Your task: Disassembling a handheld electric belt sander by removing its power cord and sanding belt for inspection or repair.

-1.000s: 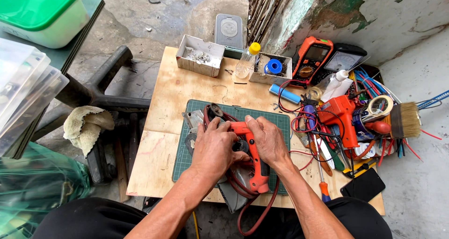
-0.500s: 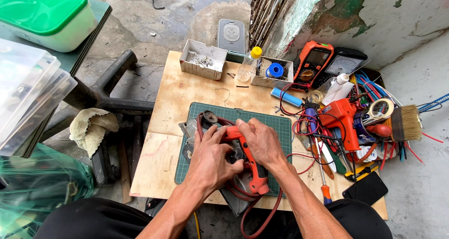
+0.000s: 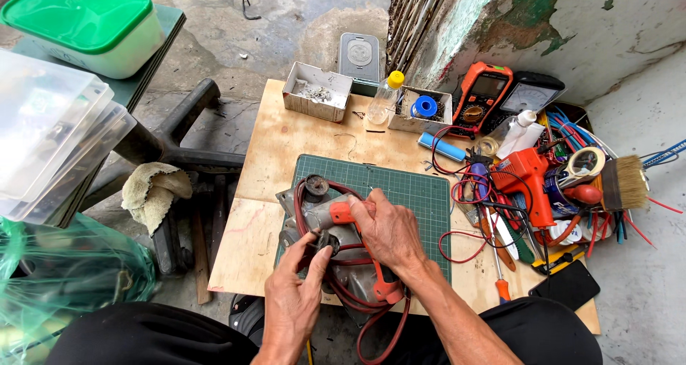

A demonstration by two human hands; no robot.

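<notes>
Plywood tabletop [image 3: 286, 143] on a concrete floor, with a green cutting mat [image 3: 414, 193] at its centre. On the mat lies an orange-and-grey power tool [image 3: 343, 218], wrapped in its dark red cord [image 3: 379, 322]. My right hand [image 3: 389, 229] closes over the tool's body, gripping it. My left hand [image 3: 296, 293] pinches a small dark part [image 3: 327, 242] at the tool's underside between fingertips. A multimeter [image 3: 482, 97] rests well apart at the rear.

Right hand [image 3: 389, 233] covered the tool's [image 3: 357, 254] middle, its red cord [image 3: 375, 329] ran off the bottom edge, the left tubs [image 3: 43, 136] were cropped, and box [image 3: 316, 91] contents were too small to identify.
</notes>
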